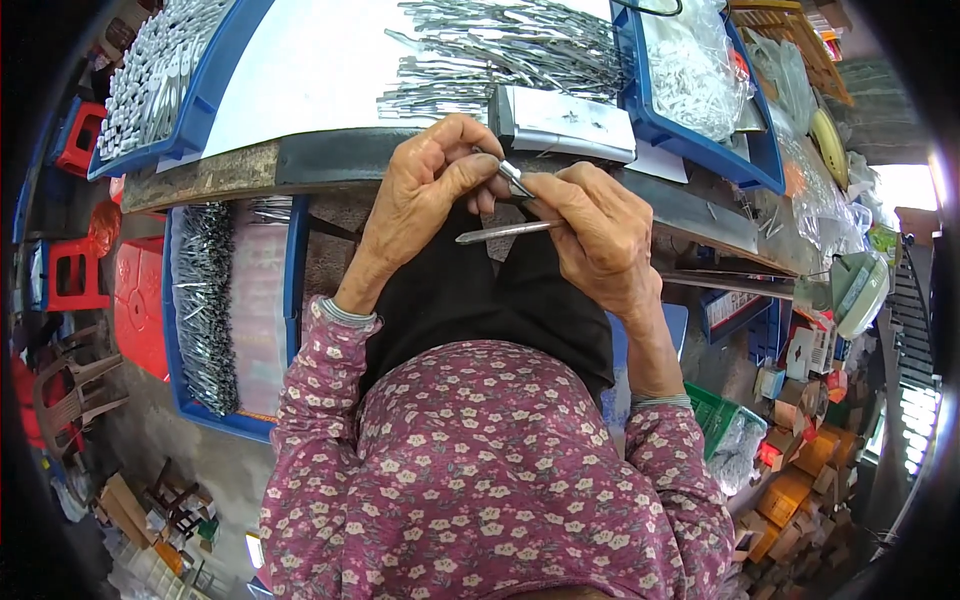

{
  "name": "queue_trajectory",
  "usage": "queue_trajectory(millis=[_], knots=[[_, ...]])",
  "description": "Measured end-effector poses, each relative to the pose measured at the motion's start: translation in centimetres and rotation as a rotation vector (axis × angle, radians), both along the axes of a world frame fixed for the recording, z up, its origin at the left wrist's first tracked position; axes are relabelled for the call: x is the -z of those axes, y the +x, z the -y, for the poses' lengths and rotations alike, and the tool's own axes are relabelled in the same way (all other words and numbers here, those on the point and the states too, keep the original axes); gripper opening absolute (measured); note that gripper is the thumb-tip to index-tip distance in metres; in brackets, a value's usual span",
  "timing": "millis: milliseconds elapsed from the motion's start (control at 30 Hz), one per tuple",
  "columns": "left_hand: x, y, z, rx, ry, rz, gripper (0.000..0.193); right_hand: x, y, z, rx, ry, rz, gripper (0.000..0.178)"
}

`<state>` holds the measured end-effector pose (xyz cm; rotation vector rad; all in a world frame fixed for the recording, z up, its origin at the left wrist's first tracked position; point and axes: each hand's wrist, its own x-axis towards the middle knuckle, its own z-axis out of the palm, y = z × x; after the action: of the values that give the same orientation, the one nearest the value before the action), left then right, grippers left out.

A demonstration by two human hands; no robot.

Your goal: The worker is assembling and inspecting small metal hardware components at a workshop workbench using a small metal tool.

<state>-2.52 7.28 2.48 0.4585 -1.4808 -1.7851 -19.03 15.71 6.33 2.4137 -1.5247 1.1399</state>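
Observation:
My left hand (435, 190) is closed in a pinch on a small metal piece (512, 174) with a whitish end, in front of the table edge. The fingers of my right hand (605, 225) meet it from the other side. From beneath those right fingers a slim, pointed metal rod (500, 233) sticks out to the left; its rear part is hidden in the hand. Just beyond my hands, a heap of slim metal pieces (500, 55) covers the tabletop. Beside the heap stands a grey block (570, 122) with a pale top.
A blue tray (212, 105) of white-ended metal pieces sits at the table's left. On the right, another blue tray (715, 160) holds bagged small white parts. Below left, a third tray (296, 290) contains dark metal pieces. Red stools (75, 275) and stacked boxes (790, 495) stand around.

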Motion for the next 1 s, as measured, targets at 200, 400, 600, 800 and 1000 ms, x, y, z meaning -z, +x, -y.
queue_trajectory(millis=[200, 400, 600, 800, 1000], knots=[[0.4, -0.4, 0.0, -0.001, 0.033, -0.038, 0.012, 0.0, -0.6, 0.0, -0.029, 0.051, -0.024, 0.026], [1.2, -0.9, 0.1, -0.026, 0.061, -0.093, 0.013, -0.3, -1.3, -0.1, 0.001, 0.167, -0.064, 0.028], [1.3, -2.7, 0.5, -0.092, 0.079, -0.11, 0.008, -0.3, -2.9, 0.5, 0.061, 0.175, -0.101, 0.034], [0.3, -5.4, 1.8, -0.313, -0.196, 0.137, 0.005, 0.1, -6.0, 3.7, 0.149, 0.113, -0.157, 0.027], [2.6, -6.7, 2.8, -0.584, -0.631, 0.379, 0.005, 1.1, -7.6, 5.1, 0.153, 0.18, -0.102, 0.021]])
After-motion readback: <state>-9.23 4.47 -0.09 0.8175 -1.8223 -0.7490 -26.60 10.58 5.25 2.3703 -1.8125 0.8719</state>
